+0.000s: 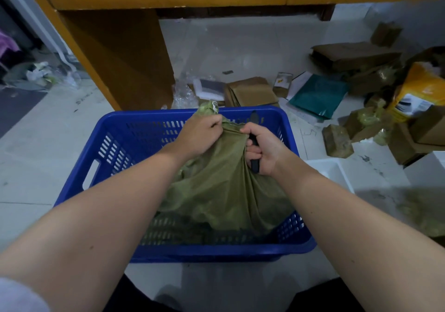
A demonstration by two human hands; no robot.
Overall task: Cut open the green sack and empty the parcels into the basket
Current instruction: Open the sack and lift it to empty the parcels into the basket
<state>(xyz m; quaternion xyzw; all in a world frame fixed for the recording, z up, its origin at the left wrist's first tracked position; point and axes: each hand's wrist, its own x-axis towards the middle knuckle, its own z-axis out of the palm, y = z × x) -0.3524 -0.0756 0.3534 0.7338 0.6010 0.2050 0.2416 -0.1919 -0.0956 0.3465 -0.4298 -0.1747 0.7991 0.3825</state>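
A green woven sack stands inside a blue slotted plastic basket on the floor. My left hand pinches the sack's bunched top edge near its tied neck. My right hand grips a black-handled knife together with a fold of the sack; the dark blade end points up and away above my fist. The sack fills the basket's middle, and its contents are hidden.
A yellow wooden counter rises beyond the basket on the left. Cardboard boxes, a teal mailer, a yellow parcel and taped packages litter the floor at right. A white tray sits beside the basket.
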